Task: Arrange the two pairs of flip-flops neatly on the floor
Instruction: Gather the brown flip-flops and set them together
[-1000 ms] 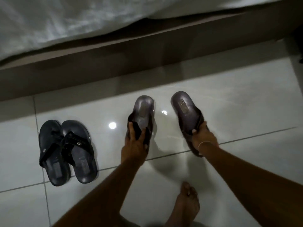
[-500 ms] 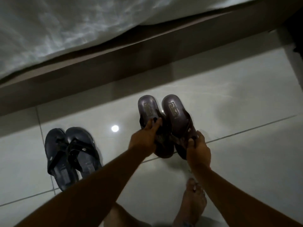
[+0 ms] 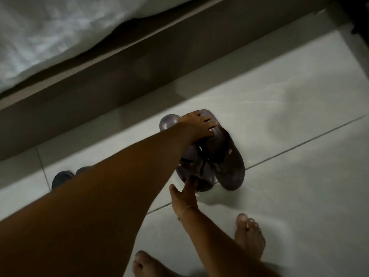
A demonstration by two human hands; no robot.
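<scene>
The purple-grey pair of flip-flops (image 3: 229,168) lies side by side and touching on the pale tiled floor, at the centre of the view. My left hand (image 3: 197,124) reaches across and curls over the far ends of both. My right hand (image 3: 184,191) is at the near end with fingers apart, its fingertips touching the left flip-flop of this pair. The black pair of flip-flops (image 3: 61,177) lies to the left. My left forearm hides most of it, so only its far ends show.
A brown bed frame (image 3: 119,80) runs diagonally across the back, with white bedding (image 3: 50,33) hanging over it. My two bare feet (image 3: 249,236) stand on the floor tiles (image 3: 299,196) at the bottom. A dark object (image 3: 359,15) sits in the top right corner.
The purple-grey flip-flops came together from apart and now lie touching. My left hand moved from their straps to their far ends. My right hand let go and opened at the near end.
</scene>
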